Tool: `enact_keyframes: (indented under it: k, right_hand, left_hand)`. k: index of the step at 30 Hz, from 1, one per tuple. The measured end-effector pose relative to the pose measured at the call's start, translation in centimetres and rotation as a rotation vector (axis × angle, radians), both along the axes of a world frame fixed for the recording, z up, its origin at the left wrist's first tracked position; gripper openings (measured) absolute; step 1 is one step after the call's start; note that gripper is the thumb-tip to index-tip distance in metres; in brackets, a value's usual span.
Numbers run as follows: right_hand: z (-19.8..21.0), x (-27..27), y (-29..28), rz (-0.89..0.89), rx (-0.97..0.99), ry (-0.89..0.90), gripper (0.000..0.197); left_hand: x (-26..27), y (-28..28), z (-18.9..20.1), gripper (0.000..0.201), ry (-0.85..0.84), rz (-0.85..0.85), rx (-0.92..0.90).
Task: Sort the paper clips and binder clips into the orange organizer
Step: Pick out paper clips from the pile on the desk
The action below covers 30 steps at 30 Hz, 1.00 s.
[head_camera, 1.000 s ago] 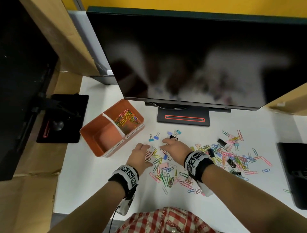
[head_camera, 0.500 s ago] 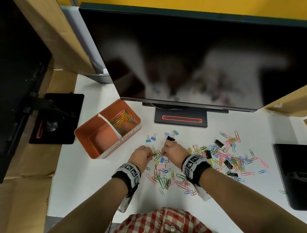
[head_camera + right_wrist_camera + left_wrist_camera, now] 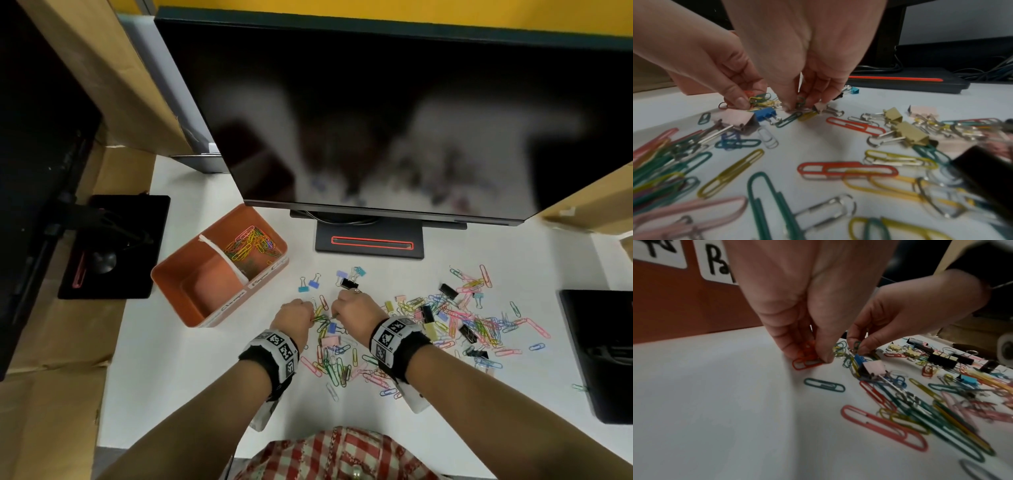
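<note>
The orange organizer (image 3: 171,277) stands left of my hands; its far compartment holds several coloured paper clips (image 3: 251,243), and I see nothing in the near one. Loose paper clips (image 3: 479,325) and binder clips (image 3: 313,283) are scattered on the white table. My left hand (image 3: 310,317) pinches a small bunch of paper clips (image 3: 756,101), with an orange clip (image 3: 806,363) touching the table under its fingertips. Close beside it, my right hand (image 3: 334,313) pinches a small green paper clip (image 3: 856,344) just above the pile. A pink binder clip (image 3: 873,368) and a blue one (image 3: 764,113) lie below the hands.
A large monitor (image 3: 376,120) on a black stand (image 3: 370,245) rises behind the clips. A black pad (image 3: 113,246) lies left of the organizer and a black device (image 3: 596,353) at the right table edge. Cardboard boxes (image 3: 102,68) flank the table.
My left hand, flat on the table a second ago, has curled and gathered clips. Both hands have drawn close together over the near left part of the pile.
</note>
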State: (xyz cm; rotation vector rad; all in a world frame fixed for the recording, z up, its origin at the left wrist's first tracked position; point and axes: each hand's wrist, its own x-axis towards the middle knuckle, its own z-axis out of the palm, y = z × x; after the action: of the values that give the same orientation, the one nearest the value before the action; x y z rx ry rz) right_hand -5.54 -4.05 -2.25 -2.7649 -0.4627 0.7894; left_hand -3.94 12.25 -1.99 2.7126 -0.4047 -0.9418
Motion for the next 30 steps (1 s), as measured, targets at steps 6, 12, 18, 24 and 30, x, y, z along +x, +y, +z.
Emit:
enact_keyframes:
  k: [6, 12, 18, 24, 30]
  right_hand:
    - [4.0, 1.7, -0.1, -0.127, 0.129, -0.068, 0.025]
    - [10.3, 7.5, 4.6, -0.22, 0.38, -0.238, 0.018]
    - [11.0, 11.2, 9.6, -0.209, 0.346, -0.218, 0.033]
    - [9.2, 6.5, 3.8, -0.187, 0.374, -0.271, 0.024]
    - [6.4, -2.3, -2.3, -0.137, 0.176, 0.082, 0.031]
  left_hand:
    - [1.0, 1.2, 3.6, 0.015, -0.066, 0.154, -0.205]
    - [4.8, 4.7, 10.7, 0.012, -0.321, 0.419, -0.427]
    - [8.3, 7.6, 11.4, 0.03, -0.358, 0.471, -0.351]
    - [5.9, 7.0, 10.4, 0.042, -0.344, 0.326, -0.533]
    - [0.8, 4.0, 6.0, 0.053, -0.047, -0.014, -0.355]
